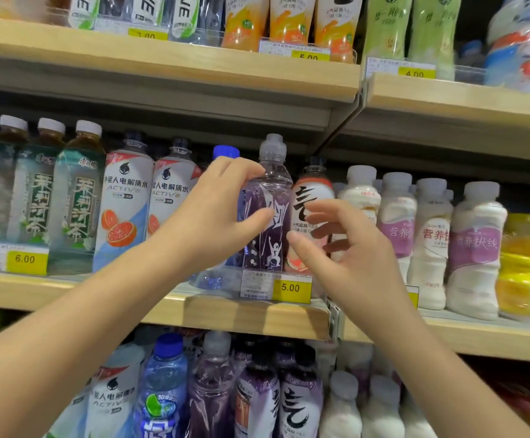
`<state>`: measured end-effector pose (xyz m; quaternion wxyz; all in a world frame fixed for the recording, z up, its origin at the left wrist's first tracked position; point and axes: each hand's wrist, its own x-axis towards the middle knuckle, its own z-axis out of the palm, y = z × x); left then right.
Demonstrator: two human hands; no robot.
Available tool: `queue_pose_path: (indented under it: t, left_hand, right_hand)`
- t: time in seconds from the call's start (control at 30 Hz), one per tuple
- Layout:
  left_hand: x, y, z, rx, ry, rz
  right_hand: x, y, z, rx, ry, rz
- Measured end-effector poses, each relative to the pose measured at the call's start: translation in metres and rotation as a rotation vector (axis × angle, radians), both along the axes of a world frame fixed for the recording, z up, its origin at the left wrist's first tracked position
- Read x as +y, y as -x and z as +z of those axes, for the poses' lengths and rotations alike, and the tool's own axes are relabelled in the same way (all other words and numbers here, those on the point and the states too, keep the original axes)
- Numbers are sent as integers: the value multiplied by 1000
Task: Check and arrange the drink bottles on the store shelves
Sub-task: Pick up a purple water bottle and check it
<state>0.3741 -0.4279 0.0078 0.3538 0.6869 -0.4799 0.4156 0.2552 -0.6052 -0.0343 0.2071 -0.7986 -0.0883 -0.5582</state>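
Observation:
A clear purple-labelled drink bottle [271, 197] with a grey sports cap stands upright at the front of the middle shelf [244, 314]. My left hand [222, 210] wraps around its left side, thumb across the label and fingers behind the neck. My right hand [336, 248] hovers just to the bottle's right with fingers spread and slightly blurred; whether its thumb touches the bottle I cannot tell. Behind my right hand stands a white and peach bottle [312, 197]. A blue-capped water bottle [225, 152] is mostly hidden behind my left hand.
Left on the middle shelf stand green tea bottles [77, 194] and grapefruit electrolyte bottles [124, 210]; right are white milk-drink bottles [475, 248] and yellow bottles [523, 273]. A 5.00 price tag [290, 287] hangs below the held bottle. Upper and lower shelves are packed with bottles.

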Motion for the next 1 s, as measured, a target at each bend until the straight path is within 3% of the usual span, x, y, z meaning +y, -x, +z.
queue_pose_path:
  t: [0.33, 0.57, 0.83, 1.0]
  left_hand:
    - [-25, -4, 18, 57, -43, 151]
    - [-35, 7, 27, 98, -12, 239]
    - [-40, 12, 29, 194, 161, 142]
    - [-36, 14, 32, 236, 113, 187]
  right_hand:
    - [-5, -3, -51, 130, -88, 168]
    - [-9, -5, -63, 143, 3, 121]
    - [-13, -5, -63, 168, 66, 77]
    - [-11, -3, -60, 185, 118, 43]
